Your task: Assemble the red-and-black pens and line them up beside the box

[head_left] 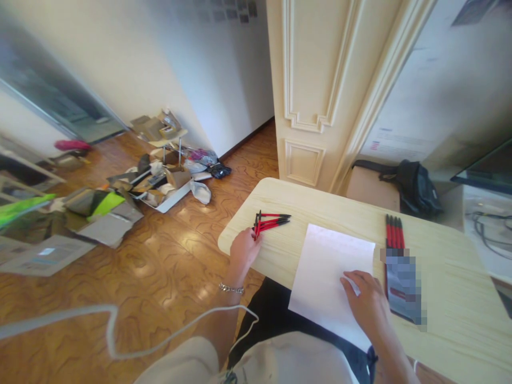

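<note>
My left hand [245,249] is at the left edge of the pale wooden table, its fingers closed on a red pen with black ends [259,223], which points away from me. Several more red and black pens [274,222] lie loosely just beyond it. A white sheet of paper [320,266] lies in front of me, its near part reaching past the table's edge. Over its right side rests my right hand [367,298], thumb and fingers apart, holding nothing visible. To the right, several red pens [394,232] stand in a row at the top of a dark, partly pixelated flat object [402,290].
The table [448,282] extends to the right. A black bag [418,186] sits on a chair behind it. Cardboard and clutter [160,184] cover the floor at left. A white cable [172,341] crosses in front of my left arm.
</note>
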`<action>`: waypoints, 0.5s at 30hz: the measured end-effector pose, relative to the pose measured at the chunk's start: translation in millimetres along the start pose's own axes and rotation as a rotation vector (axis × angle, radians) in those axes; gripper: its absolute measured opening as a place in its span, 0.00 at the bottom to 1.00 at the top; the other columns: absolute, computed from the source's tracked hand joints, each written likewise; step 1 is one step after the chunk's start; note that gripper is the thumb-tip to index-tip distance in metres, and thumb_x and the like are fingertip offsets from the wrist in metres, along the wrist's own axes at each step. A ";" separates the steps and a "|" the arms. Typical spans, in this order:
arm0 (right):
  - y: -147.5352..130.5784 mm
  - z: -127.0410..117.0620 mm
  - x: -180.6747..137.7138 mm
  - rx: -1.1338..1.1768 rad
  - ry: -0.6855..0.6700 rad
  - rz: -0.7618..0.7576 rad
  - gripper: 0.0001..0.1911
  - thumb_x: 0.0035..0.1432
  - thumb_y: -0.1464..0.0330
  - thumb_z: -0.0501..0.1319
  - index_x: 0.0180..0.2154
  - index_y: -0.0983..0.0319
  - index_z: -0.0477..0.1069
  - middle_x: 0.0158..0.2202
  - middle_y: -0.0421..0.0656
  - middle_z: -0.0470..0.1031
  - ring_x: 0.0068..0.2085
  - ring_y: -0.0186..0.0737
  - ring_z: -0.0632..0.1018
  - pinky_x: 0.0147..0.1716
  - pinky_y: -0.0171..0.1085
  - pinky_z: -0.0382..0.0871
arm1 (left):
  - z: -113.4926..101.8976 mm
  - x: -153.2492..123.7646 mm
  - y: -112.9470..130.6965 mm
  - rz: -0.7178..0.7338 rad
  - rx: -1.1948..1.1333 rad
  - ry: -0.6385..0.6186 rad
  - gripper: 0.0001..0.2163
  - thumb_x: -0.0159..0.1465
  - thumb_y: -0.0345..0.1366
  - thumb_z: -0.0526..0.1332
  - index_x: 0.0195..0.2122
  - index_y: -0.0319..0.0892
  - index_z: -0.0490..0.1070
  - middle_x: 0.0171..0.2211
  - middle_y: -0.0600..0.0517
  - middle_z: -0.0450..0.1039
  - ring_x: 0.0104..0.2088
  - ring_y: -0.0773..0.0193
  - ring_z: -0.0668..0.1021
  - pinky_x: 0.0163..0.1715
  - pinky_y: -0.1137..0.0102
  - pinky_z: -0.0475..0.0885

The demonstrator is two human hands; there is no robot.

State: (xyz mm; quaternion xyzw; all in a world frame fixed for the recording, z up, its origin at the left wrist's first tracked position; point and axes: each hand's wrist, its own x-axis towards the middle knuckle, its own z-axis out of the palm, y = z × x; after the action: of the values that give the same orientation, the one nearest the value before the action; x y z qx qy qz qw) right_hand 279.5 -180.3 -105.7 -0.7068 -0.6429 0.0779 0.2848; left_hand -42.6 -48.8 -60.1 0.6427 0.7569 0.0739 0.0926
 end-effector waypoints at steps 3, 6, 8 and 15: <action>5.0 6.9 -1.9 -0.005 -0.033 0.005 0.16 0.59 0.59 0.54 0.40 0.59 0.76 0.41 0.48 0.72 0.41 0.46 0.72 0.42 0.44 0.66 | -4.2 2.0 2.6 -0.024 0.042 -0.059 0.17 0.62 0.51 0.53 0.33 0.43 0.71 0.32 0.47 0.76 0.35 0.57 0.76 0.31 0.69 0.66; 6.5 10.4 -2.9 -0.014 -0.031 0.018 0.16 0.58 0.59 0.54 0.40 0.59 0.76 0.42 0.48 0.71 0.41 0.46 0.72 0.43 0.44 0.66 | -7.1 5.9 4.9 -0.013 0.080 -0.095 0.16 0.61 0.50 0.53 0.34 0.43 0.72 0.34 0.46 0.76 0.36 0.56 0.77 0.31 0.68 0.66; 6.1 11.1 -3.2 -0.018 -0.027 0.027 0.16 0.58 0.59 0.55 0.40 0.59 0.76 0.41 0.47 0.71 0.41 0.46 0.72 0.43 0.44 0.66 | -7.8 8.2 5.8 0.001 0.099 -0.112 0.16 0.62 0.49 0.53 0.35 0.43 0.72 0.35 0.45 0.76 0.37 0.56 0.77 0.32 0.68 0.67; 5.8 10.6 -3.8 -0.002 -0.017 0.029 0.15 0.58 0.59 0.55 0.40 0.59 0.76 0.42 0.47 0.71 0.41 0.45 0.72 0.43 0.44 0.66 | -7.9 11.4 9.1 0.026 0.105 -0.133 0.15 0.62 0.47 0.54 0.38 0.42 0.73 0.36 0.43 0.77 0.38 0.55 0.78 0.34 0.67 0.68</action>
State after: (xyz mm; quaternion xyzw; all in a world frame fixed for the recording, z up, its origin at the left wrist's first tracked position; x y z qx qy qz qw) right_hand 278.8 -180.7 -118.4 -0.7156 -0.6350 0.0875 0.2776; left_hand -37.5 -36.0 -50.8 0.6599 0.7435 -0.0074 0.1077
